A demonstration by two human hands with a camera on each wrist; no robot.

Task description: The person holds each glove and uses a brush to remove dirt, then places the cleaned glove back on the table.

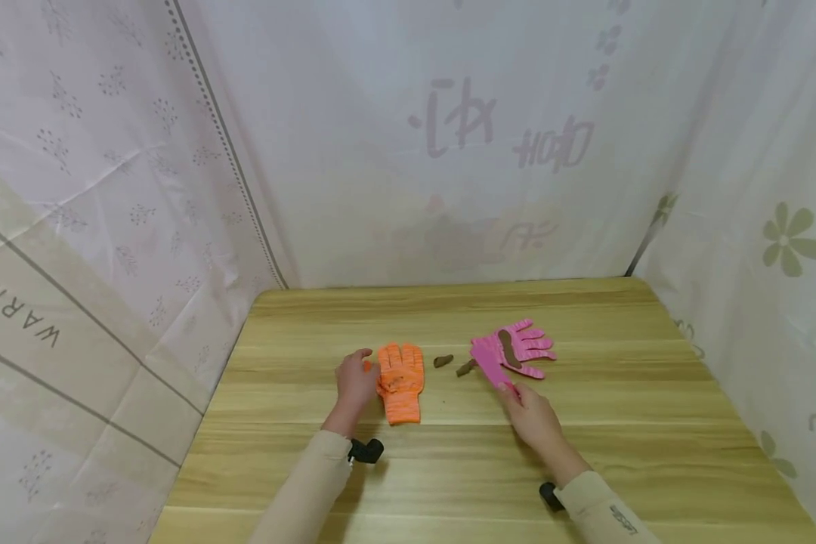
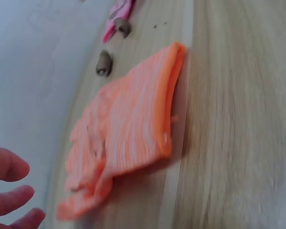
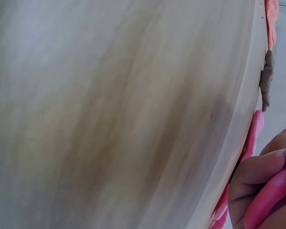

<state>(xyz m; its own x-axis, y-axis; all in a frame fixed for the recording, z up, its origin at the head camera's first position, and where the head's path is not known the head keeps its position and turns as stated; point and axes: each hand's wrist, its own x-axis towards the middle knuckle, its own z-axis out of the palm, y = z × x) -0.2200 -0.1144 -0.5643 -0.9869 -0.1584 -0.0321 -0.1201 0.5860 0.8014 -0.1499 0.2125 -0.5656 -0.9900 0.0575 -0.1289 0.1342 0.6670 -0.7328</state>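
An orange knitted glove (image 1: 403,385) lies on the wooden table with brownish smears on its palm. My left hand (image 1: 357,381) is at its left edge, fingers loosely bent and apart; in the left wrist view the fingertips (image 2: 20,195) hold nothing. My right hand (image 1: 533,419) grips the pink handle (image 3: 271,198) of a flat, pink-bladed tool (image 1: 491,369). Its blade overlaps the cuff of a pink knitted glove (image 1: 533,344) in the head view. A brown strip (image 1: 508,348) lies across that glove.
Two brown clay-like lumps lie between the gloves, one loose lump (image 1: 443,361) and another (image 1: 465,368) beside the pink blade. Small dark crumbs (image 2: 155,26) dot the table. Patterned cloth (image 1: 408,143) hangs behind and along both sides of the table (image 1: 449,491).
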